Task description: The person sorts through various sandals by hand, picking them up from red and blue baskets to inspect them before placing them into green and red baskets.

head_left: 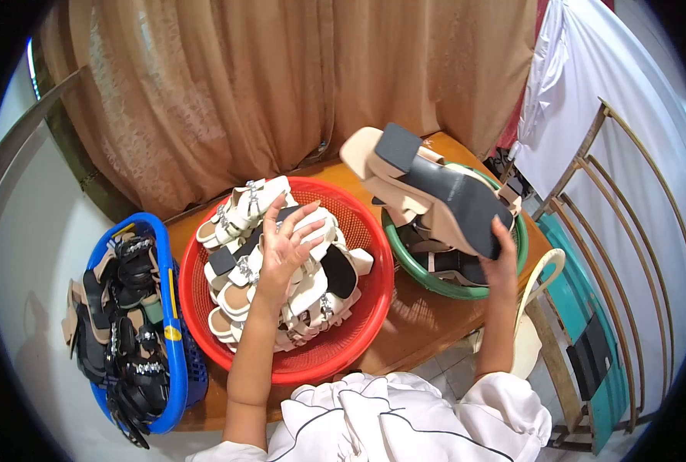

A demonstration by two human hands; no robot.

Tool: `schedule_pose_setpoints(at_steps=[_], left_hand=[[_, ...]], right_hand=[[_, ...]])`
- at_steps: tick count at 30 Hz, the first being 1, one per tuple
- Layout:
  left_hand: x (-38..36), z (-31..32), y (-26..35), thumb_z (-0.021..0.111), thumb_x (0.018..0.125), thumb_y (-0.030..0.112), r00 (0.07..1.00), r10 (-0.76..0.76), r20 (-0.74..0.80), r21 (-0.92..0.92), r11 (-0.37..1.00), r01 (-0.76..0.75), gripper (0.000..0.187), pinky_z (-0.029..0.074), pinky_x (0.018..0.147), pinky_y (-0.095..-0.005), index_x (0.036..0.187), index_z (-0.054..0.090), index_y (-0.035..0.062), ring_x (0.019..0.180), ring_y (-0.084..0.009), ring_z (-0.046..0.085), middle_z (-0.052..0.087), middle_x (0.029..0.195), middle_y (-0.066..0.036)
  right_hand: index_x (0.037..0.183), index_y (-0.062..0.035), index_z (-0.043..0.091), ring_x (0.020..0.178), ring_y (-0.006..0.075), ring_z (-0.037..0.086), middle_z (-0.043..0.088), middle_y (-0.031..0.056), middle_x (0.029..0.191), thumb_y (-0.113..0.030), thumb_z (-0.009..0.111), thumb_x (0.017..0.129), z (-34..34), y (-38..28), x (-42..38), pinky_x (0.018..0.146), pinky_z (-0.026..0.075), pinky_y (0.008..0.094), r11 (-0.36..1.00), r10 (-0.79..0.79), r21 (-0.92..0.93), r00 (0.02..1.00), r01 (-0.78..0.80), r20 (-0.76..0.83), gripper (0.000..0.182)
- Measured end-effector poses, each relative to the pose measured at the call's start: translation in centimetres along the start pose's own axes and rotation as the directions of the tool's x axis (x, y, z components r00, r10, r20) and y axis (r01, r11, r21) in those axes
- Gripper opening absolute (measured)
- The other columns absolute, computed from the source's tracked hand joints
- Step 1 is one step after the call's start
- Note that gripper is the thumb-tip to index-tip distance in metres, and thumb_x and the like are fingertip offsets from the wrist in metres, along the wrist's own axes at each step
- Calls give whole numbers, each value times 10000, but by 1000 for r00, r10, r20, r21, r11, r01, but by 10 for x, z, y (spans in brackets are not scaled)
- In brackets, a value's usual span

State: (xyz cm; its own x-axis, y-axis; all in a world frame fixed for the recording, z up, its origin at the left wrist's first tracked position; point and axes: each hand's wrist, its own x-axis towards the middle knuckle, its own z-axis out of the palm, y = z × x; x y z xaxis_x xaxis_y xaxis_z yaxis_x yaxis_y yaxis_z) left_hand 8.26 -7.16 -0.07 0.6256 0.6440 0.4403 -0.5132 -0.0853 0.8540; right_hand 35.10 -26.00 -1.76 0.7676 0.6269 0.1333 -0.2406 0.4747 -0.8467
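My right hand (500, 260) grips a beige block-heeled sandal (455, 196) by its toe end. The sandal is tilted, with its black sole facing me and its heel pointing up to the left. It is above a green basket (410, 271) of beige and black sandals, partly covering them. My left hand (285, 250) is open, palm up with fingers spread, over a round red basket (383, 266). White sandals (306, 296) with silvery trim are heaped in this basket, some showing dark soles. Nothing is held in my left hand.
A blue basket (176, 385) of black and beige sandals stands at the left. The baskets are on an orange-brown table (412, 327). Brown curtains (266, 85) hang behind. At the right are a metal rack (589, 165) and a cream chair (524, 346).
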Motion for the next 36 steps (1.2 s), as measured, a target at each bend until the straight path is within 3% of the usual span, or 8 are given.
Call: schedule_pose_setpoints(at_steps=[5,9,12,13,15,18,25,36], left_hand=[[24,32,-27,649,727,214,970,-228,88,-15,973,230,833,255,967,-374,1321,70,140,1196,-282,291,323,1276,-176],[58,65,-49,613,744,411,864,-496,85,-15,867,499,824,294,927,-360,1325,82,167,1144,-209,355,336,1269,-101],[73,82,-85,624,727,434,839,-524,147,-198,816,544,780,357,881,-350,1294,180,136,1056,-169,441,396,1209,-61],[68,98,-81,624,733,424,854,-520,17,-96,850,519,651,377,851,-337,1220,328,109,1003,-140,473,457,1147,-36],[68,96,-108,630,733,410,875,-478,78,24,878,478,526,384,829,-323,1124,442,111,976,-124,485,515,1061,-22],[71,110,-104,639,728,401,759,-648,67,-188,739,647,435,390,809,-306,1035,505,122,956,-120,497,544,1011,-13],[72,129,-127,575,722,529,599,-762,245,-212,561,800,673,363,819,-311,1197,387,91,995,-170,471,493,1098,-63],[76,126,-125,556,696,588,533,-813,232,-138,515,846,738,343,816,-351,1228,337,125,1035,-201,412,408,1150,-74]], right_hand=[[1073,-29,502,832,145,565,573,61,962,-280,597,741,-54,-58,37,717,453,261,970,46,-235,997,-58,-57,426],[1038,-28,535,822,123,555,585,52,928,-281,606,734,-57,-87,76,722,435,243,916,170,-381,981,-123,91,403],[1025,-33,547,811,111,548,587,42,928,-298,613,725,-53,-99,114,704,437,242,818,281,-558,942,-137,182,406],[1035,-39,542,808,111,547,586,42,929,-310,620,720,-42,-103,124,690,443,246,780,334,-608,921,-150,202,423],[1079,-53,519,813,109,547,583,42,942,-333,633,705,-23,-115,136,677,459,264,634,410,-723,912,-275,13,481],[1104,-79,499,860,121,554,571,41,970,-333,638,703,-43,-99,184,723,475,305,667,456,-703,881,-245,126,495],[1110,-76,484,888,157,560,558,52,1016,-295,633,738,-70,-60,243,758,477,358,636,583,-672,807,-378,98,456],[1078,-45,465,909,182,561,551,68,1008,-326,629,754,-89,-43,257,791,480,399,505,714,-724,699,-470,44,459]])
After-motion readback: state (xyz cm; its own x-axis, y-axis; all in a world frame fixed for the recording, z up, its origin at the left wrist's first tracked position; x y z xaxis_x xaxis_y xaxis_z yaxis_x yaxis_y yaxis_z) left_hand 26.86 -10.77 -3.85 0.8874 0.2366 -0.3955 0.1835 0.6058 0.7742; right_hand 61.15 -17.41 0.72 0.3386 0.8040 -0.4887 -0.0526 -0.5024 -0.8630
